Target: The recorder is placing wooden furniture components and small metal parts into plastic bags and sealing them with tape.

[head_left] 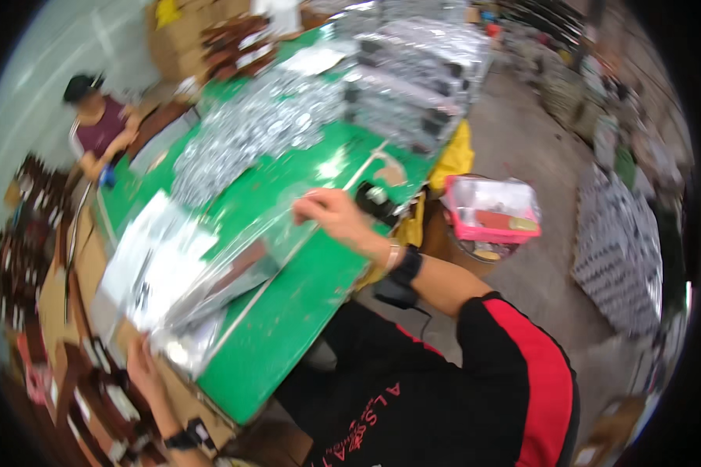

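Note:
A long clear plastic bag (210, 289) stretches slantwise over the near part of the green table (288, 331). A flat brown piece (248, 261) shows through its film; whether it lies inside or beneath I cannot tell. My right hand (329, 214) pinches the bag's far right end, fingers closed, just above the table. At the other end, by the table's left edge, my left hand (144, 366) has its fingers at the bag's near corner, seemingly gripping the film, though blur softens them. White and clear plastic sheets (152, 257) lie under and beside the bag.
Silvery packets (261, 117) spread across the table's middle, with wrapped stacks (405, 82) at the far right. Brown pieces (93, 389) crowd the left side. A co-worker (101, 128) is at the far left. Right of the table stands a pink basket (491, 210).

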Demonstrator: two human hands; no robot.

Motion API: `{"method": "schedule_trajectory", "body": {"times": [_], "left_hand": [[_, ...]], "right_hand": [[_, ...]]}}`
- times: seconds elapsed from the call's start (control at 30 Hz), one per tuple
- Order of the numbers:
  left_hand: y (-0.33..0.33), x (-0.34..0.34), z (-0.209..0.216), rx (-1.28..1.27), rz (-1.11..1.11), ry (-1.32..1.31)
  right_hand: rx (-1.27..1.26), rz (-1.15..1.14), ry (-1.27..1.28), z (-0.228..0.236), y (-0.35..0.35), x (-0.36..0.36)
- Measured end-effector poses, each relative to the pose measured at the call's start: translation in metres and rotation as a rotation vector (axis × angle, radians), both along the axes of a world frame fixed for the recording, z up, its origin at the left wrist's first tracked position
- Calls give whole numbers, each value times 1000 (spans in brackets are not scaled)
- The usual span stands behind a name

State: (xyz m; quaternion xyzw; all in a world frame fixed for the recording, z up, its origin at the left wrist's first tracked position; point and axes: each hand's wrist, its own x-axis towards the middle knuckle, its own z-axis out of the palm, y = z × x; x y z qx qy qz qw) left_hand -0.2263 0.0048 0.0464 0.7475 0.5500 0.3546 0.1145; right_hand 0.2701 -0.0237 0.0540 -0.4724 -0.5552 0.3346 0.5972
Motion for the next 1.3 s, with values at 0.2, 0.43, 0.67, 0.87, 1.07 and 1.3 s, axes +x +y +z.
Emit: {"method": "schedule_trajectory", "body": {"times": [0.2,0.43,0.67,0.87,1.07,1.3], "left_hand": [[23,6,24,-70,-160,-367],[19,-28,5,-257,119,-580],[-4,41,57,-331,-300,-202],[-34,47,74,-192,-438,176],[-27,36,37,-192,-100,752],[-40,45,27,33,236,635]], "right_hand": [[148,-41,292,50,37,9],[-19,180,200,65,62,2],[-87,115,75,78,54,27],[-125,145,40,70,73,15],[-129,206,41,64,105,-2],[-1,228,-25,64,88,12]]}}
